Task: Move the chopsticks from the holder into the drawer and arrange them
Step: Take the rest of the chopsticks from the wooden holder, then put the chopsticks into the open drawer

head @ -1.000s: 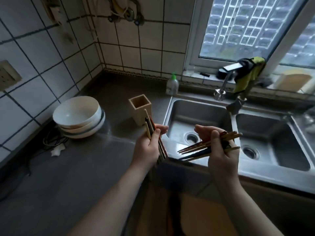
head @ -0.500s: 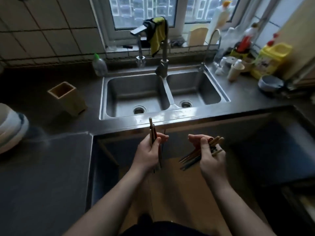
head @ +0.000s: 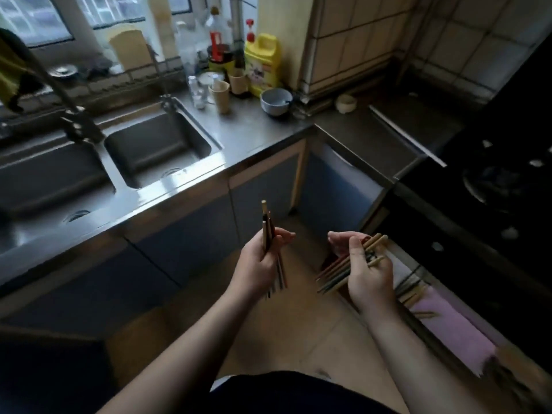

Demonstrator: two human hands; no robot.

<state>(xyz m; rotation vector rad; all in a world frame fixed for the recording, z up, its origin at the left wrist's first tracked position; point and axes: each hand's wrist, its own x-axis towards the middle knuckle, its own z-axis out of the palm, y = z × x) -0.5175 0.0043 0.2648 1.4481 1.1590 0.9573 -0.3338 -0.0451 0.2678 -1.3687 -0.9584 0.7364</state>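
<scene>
My left hand point(head: 257, 264) is closed around a small upright bunch of chopsticks point(head: 266, 227), tips sticking up above the fist and down below it. My right hand point(head: 366, 270) grips a larger bundle of chopsticks point(head: 334, 274) slanting down to the left. Both hands hover over the floor in front of the cabinets. An open drawer point(head: 448, 321) lies just right of my right hand, under the stove, with a pink liner and some sticks inside. The holder is out of view.
A steel double sink point(head: 158, 147) with a tap fills the upper left. Bottles, cups and a grey bowl point(head: 276, 100) crowd the counter corner. A black stove point(head: 493, 186) sits at right. Blue cabinet doors point(head: 263, 192) face me; tan floor lies below.
My view has swung right, from the holder and bowls past the sink to the stove corner. Both hands keep their chopstick bundles and now hang beside the open drawer.
</scene>
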